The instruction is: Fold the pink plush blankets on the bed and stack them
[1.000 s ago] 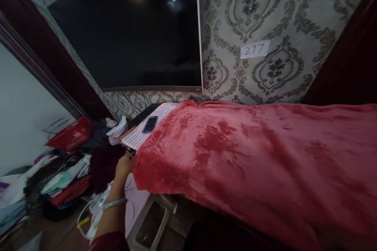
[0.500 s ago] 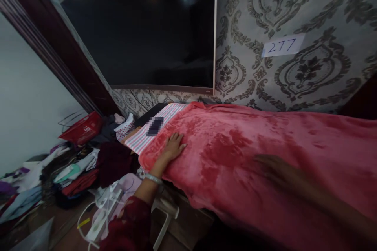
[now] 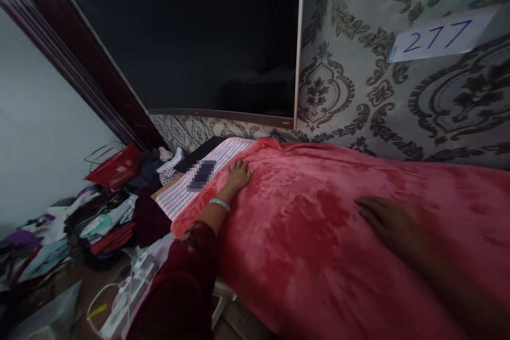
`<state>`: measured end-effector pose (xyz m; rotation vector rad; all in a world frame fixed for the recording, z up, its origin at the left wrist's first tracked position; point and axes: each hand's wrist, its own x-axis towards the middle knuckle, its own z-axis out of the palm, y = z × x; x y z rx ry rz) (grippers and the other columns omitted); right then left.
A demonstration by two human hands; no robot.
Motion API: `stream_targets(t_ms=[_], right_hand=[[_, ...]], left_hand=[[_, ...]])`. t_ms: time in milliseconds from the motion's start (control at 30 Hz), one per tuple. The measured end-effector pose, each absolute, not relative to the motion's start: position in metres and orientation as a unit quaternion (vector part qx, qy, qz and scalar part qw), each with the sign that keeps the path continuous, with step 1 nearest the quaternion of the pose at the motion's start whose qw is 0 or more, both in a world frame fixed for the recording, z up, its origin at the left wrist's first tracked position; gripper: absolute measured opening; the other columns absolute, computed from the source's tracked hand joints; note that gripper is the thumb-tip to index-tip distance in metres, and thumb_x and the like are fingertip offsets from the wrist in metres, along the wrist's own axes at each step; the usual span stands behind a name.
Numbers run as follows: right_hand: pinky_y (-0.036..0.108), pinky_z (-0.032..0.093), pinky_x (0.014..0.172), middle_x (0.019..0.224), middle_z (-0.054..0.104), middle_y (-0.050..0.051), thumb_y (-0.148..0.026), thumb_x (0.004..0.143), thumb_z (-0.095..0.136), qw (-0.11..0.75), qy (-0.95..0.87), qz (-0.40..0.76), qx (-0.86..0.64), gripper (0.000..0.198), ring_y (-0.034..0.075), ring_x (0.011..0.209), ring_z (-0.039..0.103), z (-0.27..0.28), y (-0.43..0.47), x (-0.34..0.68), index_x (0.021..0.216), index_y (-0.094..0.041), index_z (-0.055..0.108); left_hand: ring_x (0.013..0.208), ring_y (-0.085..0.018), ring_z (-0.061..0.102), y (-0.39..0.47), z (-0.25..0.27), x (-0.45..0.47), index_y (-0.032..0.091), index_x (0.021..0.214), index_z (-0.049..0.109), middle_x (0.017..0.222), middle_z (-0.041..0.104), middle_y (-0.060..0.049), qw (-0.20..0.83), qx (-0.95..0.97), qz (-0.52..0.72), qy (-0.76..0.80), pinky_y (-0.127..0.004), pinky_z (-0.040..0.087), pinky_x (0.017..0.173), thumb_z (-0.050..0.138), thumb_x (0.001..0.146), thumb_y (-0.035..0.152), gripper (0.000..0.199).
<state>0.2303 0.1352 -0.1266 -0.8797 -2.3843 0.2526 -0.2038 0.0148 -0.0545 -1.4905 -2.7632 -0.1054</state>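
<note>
A red plush blanket (image 3: 303, 234) lies spread over a long surface below the wall. My left hand (image 3: 238, 174) rests flat on its far left part, fingers spread, a light bracelet at the wrist. Over the blanket's right half is my right hand (image 3: 384, 220), palm down with the fingers stretched out. Whether the right palm presses on the cloth is hard to tell. Left of the blanket, a pink, white and grey striped cloth (image 3: 175, 199) shows beneath it. A dark blurred-out rectangle (image 3: 201, 176) lies on that cloth, near my left hand.
A large dark television (image 3: 191, 42) hangs behind the blanket. Right of it, a paper marked 277 (image 3: 442, 37) is stuck to the patterned wall. At left are heaped clothes (image 3: 113, 239), a red bag (image 3: 115, 167) and a white power strip (image 3: 121, 305) with cords.
My left hand has slid farther up the blanket, away from me. The right hand has shifted slightly and looks less blurred. The view has moved closer to the wall.
</note>
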Motion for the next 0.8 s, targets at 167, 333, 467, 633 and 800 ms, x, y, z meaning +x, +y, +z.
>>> stream_targets(t_ms=[167, 333, 467, 633, 800], right_hand=[[0.051, 0.055, 0.091, 0.110, 0.074, 0.013, -0.049, 0.099, 0.039, 0.298, -0.892, 0.103, -0.324, 0.047, 0.031, 0.103, 0.069, -0.120, 0.129, 0.231, 0.110, -0.019, 0.074], [0.050, 0.057, 0.087, 0.109, 0.074, 0.012, -0.043, 0.100, 0.038, 0.299, -0.892, 0.098, -0.325, 0.044, 0.029, 0.100, 0.069, -0.108, 0.126, 0.227, 0.109, -0.019, 0.074], [0.047, 0.058, 0.086, 0.109, 0.074, 0.011, -0.040, 0.100, 0.037, 0.300, -0.891, 0.102, -0.324, 0.043, 0.028, 0.100, 0.070, -0.105, 0.123, 0.226, 0.109, -0.021, 0.074], [0.049, 0.056, 0.091, 0.114, 0.073, 0.010, -0.039, 0.100, 0.040, 0.311, -0.876, 0.123, -0.347, 0.039, 0.027, 0.104, 0.068, -0.106, 0.121, 0.224, 0.111, -0.023, 0.074], [0.048, 0.057, 0.089, 0.114, 0.073, 0.010, -0.036, 0.100, 0.041, 0.303, -0.876, 0.126, -0.354, 0.037, 0.027, 0.104, 0.068, -0.103, 0.119, 0.223, 0.112, -0.024, 0.073]], left_hand=[[0.151, -0.032, 0.028, 0.069, -0.058, -0.225, 0.022, 0.153, 0.042, 0.163, 0.035, -0.013, 0.016, -0.442, -0.059, -0.895, -0.061, 0.023, 0.119, 0.037, 0.101, 0.045, 0.057], [0.132, -0.040, 0.052, 0.109, -0.048, -0.239, 0.016, 0.138, 0.057, 0.139, 0.059, -0.022, 0.031, -0.387, -0.094, -0.917, -0.061, 0.042, 0.103, 0.045, 0.096, 0.040, 0.050], [0.137, -0.034, 0.048, 0.140, -0.038, -0.235, 0.019, 0.148, 0.046, 0.150, 0.051, -0.018, 0.047, -0.432, -0.116, -0.893, -0.050, 0.042, 0.108, 0.059, 0.090, 0.041, 0.063], [0.132, -0.025, 0.054, 0.177, -0.031, -0.232, 0.028, 0.145, 0.052, 0.140, 0.063, -0.005, 0.042, -0.530, -0.109, -0.840, -0.032, 0.044, 0.107, 0.070, 0.081, 0.031, 0.067], [0.107, -0.028, 0.068, 0.202, -0.022, -0.242, 0.021, 0.117, 0.070, 0.109, 0.075, -0.010, 0.073, -0.504, -0.111, -0.853, -0.034, 0.051, 0.090, 0.060, 0.085, 0.020, 0.034]])
